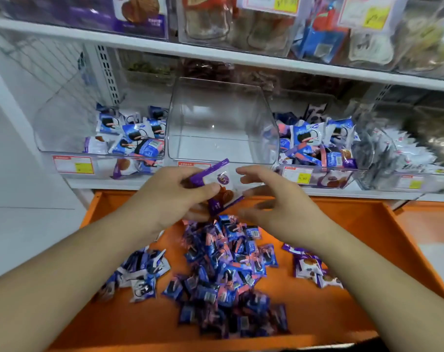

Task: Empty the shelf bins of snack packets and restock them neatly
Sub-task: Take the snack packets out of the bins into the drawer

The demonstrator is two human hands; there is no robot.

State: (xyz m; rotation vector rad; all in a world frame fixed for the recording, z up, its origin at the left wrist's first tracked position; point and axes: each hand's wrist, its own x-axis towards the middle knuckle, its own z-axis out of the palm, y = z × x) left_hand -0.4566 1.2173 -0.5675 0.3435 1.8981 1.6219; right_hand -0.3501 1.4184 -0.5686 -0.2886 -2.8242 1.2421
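Progress check: the middle clear bin [221, 123] on the shelf is sitting empty, so I judge the emptying step done for that one. The bin to its left [101, 133] and the bin to its right [317, 148] are still holding blue and purple packets in loose jumbles, so those look untouched or unsorted. The main pile of blue-pink packets [223, 270] is lying on the orange tray [368, 224] below the shelf, with a smaller white-blue heap [142, 273] at its left and a few purple biscuit packets [310, 268] at its right. Restocking seems barely begun.

My left hand [170, 196] is pinching one purple-and-white biscuit packet [216, 184], held tilted just in front of the empty bin's lip, above the tray. The wrapper is looking flat, glossy, crinkly, with a biscuit printed on it. My right hand [269, 199] is hovering just beside the packet, fingers spread and relaxed, holding nothing.
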